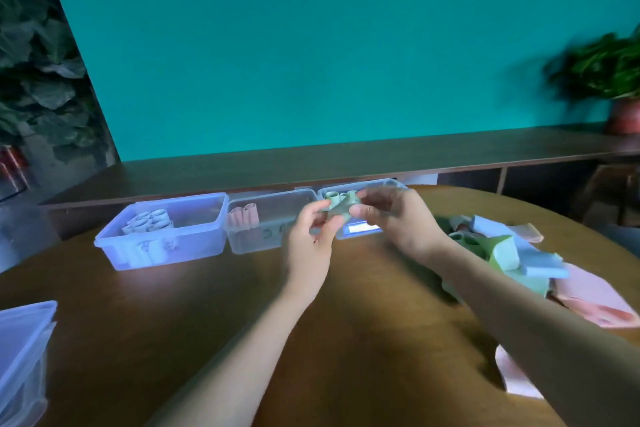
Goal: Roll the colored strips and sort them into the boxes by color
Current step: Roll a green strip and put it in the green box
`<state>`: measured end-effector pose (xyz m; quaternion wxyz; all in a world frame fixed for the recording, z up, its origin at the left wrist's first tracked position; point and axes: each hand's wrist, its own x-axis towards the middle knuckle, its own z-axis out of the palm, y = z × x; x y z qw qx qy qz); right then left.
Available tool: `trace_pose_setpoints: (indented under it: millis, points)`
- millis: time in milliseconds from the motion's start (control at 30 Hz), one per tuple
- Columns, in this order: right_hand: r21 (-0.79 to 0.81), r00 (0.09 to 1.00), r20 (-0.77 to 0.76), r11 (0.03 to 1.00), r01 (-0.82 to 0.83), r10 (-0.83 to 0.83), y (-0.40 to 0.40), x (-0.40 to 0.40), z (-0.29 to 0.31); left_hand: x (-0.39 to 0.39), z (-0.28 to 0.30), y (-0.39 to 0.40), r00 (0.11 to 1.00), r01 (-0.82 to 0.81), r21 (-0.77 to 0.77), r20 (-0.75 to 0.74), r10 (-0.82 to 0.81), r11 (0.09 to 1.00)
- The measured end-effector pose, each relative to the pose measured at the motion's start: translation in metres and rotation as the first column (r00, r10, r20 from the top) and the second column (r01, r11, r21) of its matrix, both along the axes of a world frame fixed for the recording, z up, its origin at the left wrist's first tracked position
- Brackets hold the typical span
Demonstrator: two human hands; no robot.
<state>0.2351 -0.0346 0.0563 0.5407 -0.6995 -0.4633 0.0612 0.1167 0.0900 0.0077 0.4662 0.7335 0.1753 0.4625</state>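
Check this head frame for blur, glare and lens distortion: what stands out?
Head view: motion blur smears the potted plant and softens both hands, left hand and right hand, around the green strip; bluish glare washes the left box; wide-angle distortion bows the table edge; overall dim lighting.

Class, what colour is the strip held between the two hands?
Pale green strip, seen best in the head view.

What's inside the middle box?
Two pink rolls stand at the left end of the middle box. The left hand covers its right end, so anything there is hidden.
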Motion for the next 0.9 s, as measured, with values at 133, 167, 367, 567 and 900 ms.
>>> trace_pose_setpoints:
  millis: [133, 167, 367, 567, 900]
  points:
    - [-0.037, 0.981, 0.129, 0.988, 0.149, -0.143, -0.003, 0.037, 0.012, 0.037, -0.005, -0.004, 0.995, -0.09, -0.012, 0.041, 0.091, 0.996]
    - [-0.047, 0.973, 0.149, 0.982, 0.184, -0.175, -0.001, 0.047, 0.015, 0.043, -0.009, -0.003, 0.992, -0.119, 0.009, 0.037, 0.118, 0.993]
    - [-0.173, 0.904, 0.285, 0.91, 0.376, -0.319, 0.018, 0.124, 0.023, 0.062, -0.037, 0.014, 0.962, -0.245, 0.317, -0.036, 0.27, 0.916]
    - [-0.325, 0.889, 0.359, 0.855, 0.404, -0.283, 0.044, 0.182, 0.004, 0.075, -0.044, 0.027, 0.924, -0.258, 0.395, -0.167, 0.344, 0.882]
    - [-0.502, 0.902, 0.416, 0.796, 0.338, -0.12, 0.082, 0.217, -0.016, 0.083, -0.047, 0.033, 0.935, -0.227, 0.4, -0.164, 0.313, 0.888]
